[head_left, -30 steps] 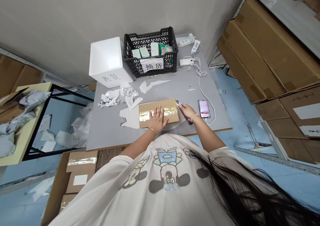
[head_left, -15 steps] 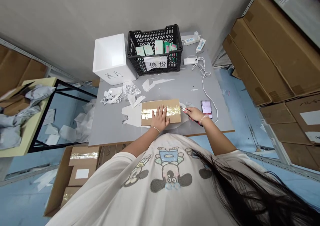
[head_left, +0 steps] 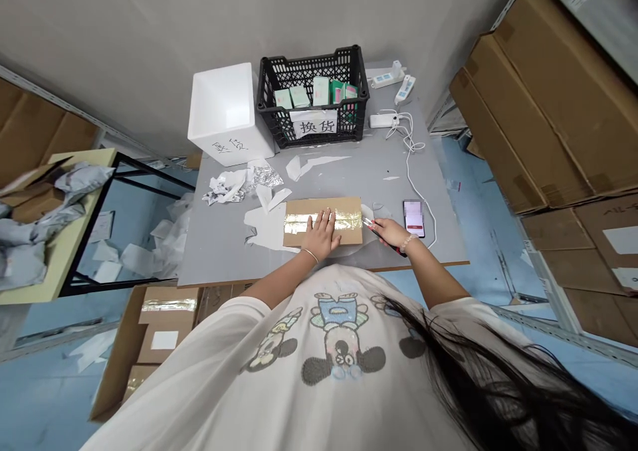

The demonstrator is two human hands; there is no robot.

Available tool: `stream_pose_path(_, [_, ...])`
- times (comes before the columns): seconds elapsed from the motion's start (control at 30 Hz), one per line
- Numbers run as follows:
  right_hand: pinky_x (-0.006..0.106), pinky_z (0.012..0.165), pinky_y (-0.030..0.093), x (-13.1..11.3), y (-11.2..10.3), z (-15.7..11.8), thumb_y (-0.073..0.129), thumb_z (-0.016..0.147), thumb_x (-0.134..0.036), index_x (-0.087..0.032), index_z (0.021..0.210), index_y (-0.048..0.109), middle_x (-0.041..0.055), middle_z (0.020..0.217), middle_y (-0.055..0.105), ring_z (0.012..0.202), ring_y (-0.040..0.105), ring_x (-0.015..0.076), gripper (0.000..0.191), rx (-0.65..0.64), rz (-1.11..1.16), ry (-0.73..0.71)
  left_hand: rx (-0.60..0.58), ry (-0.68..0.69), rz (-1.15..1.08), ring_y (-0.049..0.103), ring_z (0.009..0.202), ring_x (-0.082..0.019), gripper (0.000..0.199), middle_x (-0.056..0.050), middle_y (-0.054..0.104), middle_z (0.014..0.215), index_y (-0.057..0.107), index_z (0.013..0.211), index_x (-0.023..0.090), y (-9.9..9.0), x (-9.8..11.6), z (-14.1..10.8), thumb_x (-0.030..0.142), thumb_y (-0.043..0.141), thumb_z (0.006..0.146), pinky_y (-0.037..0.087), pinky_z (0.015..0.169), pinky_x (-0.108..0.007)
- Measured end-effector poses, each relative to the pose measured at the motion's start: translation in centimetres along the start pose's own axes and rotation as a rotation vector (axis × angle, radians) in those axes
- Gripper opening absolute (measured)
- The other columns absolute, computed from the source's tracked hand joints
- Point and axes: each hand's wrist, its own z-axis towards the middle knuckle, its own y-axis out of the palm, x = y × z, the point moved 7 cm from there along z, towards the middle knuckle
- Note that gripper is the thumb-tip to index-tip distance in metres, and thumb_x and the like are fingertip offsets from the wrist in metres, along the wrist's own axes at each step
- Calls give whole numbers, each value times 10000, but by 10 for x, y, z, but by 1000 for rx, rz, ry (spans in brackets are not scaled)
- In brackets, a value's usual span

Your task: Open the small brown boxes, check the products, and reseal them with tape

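Note:
My left hand (head_left: 321, 236) lies flat with fingers apart on a cardboard parcel (head_left: 323, 206), pressing on a strip of shiny packing tape (head_left: 314, 223) across its middle. My right hand (head_left: 391, 232) grips a box cutter (head_left: 371, 226) with a red handle, mostly hidden in my fist. Its metal tip points left and ends just beyond the parcel's right edge. Beneath the parcel lies a sheet of white paper (head_left: 264, 230).
A black plastic crate (head_left: 309, 59) of small boxes and a white bin (head_left: 224, 112) stand at the grey table's (head_left: 349, 179) back. A phone (head_left: 413, 218) lies right of my hand, with a white cable. Crumpled paper and foil (head_left: 224, 188) lie left. Cardboard cartons (head_left: 523, 105) flank the table.
My right hand has moved right, away from the parcel, and the cutter's tip has swung from up-left to left. My left hand stays on the parcel. The view has shifted slightly.

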Motion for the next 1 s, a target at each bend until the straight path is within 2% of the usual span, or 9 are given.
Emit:
stream_pose_path(0.13, [220, 461, 335, -3, 6, -2, 442, 970, -394, -202, 837, 518, -27, 554, 541, 428, 473, 109, 246, 40, 34, -7, 13, -7, -6, 181, 1495, -320, 721, -144, 216, 1616, 228, 1556, 122, 0, -1, 1, 471, 363, 939, 131, 1186, -562])
stream_pose_path(0.37, [217, 456, 321, 16, 3, -19, 459, 953, -438, -200, 837, 542, -41, 535, 514, 415, 459, 107, 278, -16, -27, 1, 16, -19, -16, 191, 1493, -317, 712, -157, 226, 1612, 241, 1551, 127, 0, -3, 0, 465, 369, 938, 137, 1188, -550])
stream_pose_path(0.5, [216, 448, 317, 12, 5, -17, 443, 953, -419, -200, 842, 532, -43, 545, 507, 423, 463, 109, 261, 13, -24, 17, 3, 7, -31, 182, 1496, -318, 732, -152, 220, 1615, 224, 1555, 120, 1, -3, 4, 496, 360, 942, 129, 1198, -522])
stream_pose_path(0.67, [216, 461, 325, 7, 13, -24, 422, 960, -408, -200, 865, 529, -36, 567, 523, 445, 466, 111, 253, 13, 50, 17, 10, -35, -39, 168, 1499, -318, 720, -158, 206, 1618, 222, 1555, 117, -2, -2, 3, 466, 361, 942, 125, 1199, -521])
stream_pose_path(0.8, [225, 478, 320, 11, 15, -32, 422, 964, -421, -205, 835, 531, -39, 538, 518, 444, 471, 120, 274, -2, -35, 15, 17, -31, -43, 168, 1501, -304, 716, -155, 218, 1616, 229, 1554, 122, -4, 1, 1, 450, 377, 935, 120, 1204, -504])
stream_pose_path(0.93, [235, 498, 309, 13, 14, -33, 439, 958, -434, -203, 790, 544, -38, 515, 502, 449, 461, 124, 304, 19, -161, -67, 6, -19, -42, 164, 1502, -308, 720, -158, 218, 1615, 233, 1552, 120, -3, 0, 0, 460, 377, 935, 127, 1200, -512])
stream_pose_path(1.0, [234, 505, 326, 20, 12, -30, 445, 952, -451, -203, 820, 563, -37, 541, 520, 454, 467, 124, 305, 39, -140, -92, 11, -12, -42, 166, 1501, -309, 719, -158, 219, 1615, 236, 1551, 119, -3, -1, 1, 471, 371, 938, 125, 1199, -516])
